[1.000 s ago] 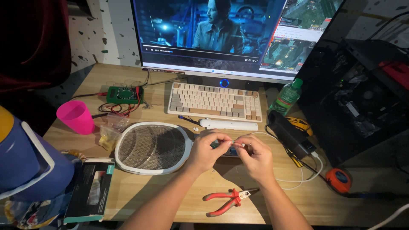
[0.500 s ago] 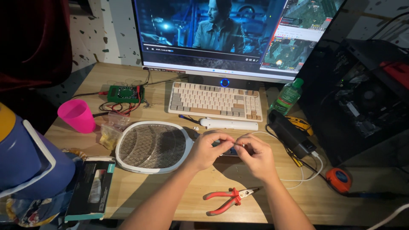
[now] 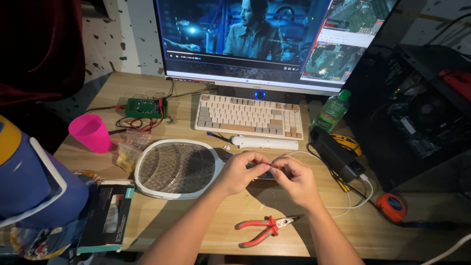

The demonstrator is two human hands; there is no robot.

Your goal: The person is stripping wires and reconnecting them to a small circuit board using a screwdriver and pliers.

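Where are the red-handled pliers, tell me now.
In the head view, the red-handled pliers lie on the wooden desk near its front edge, just below the right hand and right of the racket-shaped mesh swatter.

I take the racket head (image 3: pixel 176 168) as landmark: my hands (image 3: pixel 267 176) just right of it, pliers (image 3: pixel 265 229) nearer me to its right, keyboard (image 3: pixel 249 116) behind, cup (image 3: pixel 91 132) left, circuit board (image 3: pixel 145 107) behind-left.
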